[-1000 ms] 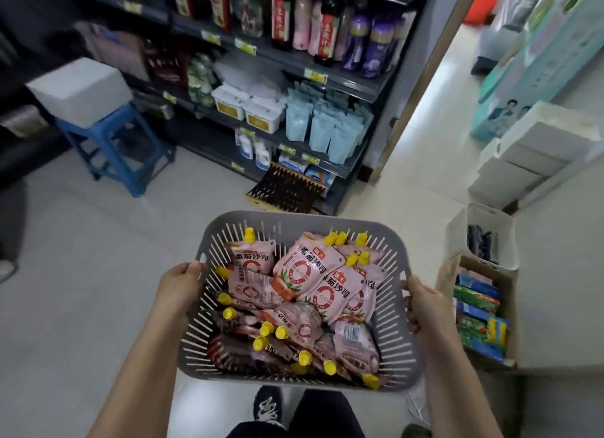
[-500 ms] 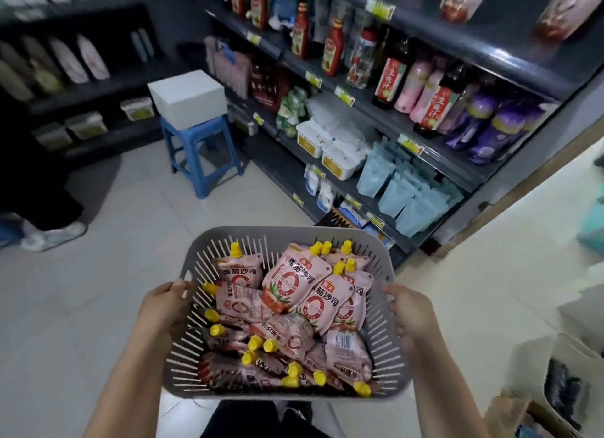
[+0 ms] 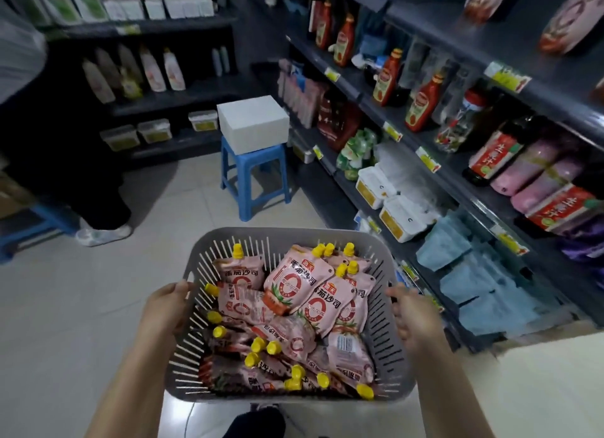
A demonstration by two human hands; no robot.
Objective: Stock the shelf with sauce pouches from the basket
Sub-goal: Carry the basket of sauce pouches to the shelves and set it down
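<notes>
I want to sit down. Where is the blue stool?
The blue stool stands on the floor ahead, beyond the basket, beside the right-hand shelves, with a white box on top.

Small grocery shop: shelves [image 3: 376,101] w/ price tags [image 3: 428,159], ketchup bottles [image 3: 421,102], stocked goods.

The grey basket [image 3: 287,238] looks like matt slotted plastic, the pink sauce pouches [image 3: 295,282] in it glossy film with smooth yellow plastic caps [image 3: 237,250], while the far blue stool [image 3: 253,176] is shiny plastic, the floor [image 3: 81,307] smooth pale tile and the right-hand shelf [image 3: 369,189] dark matt metal.
</notes>
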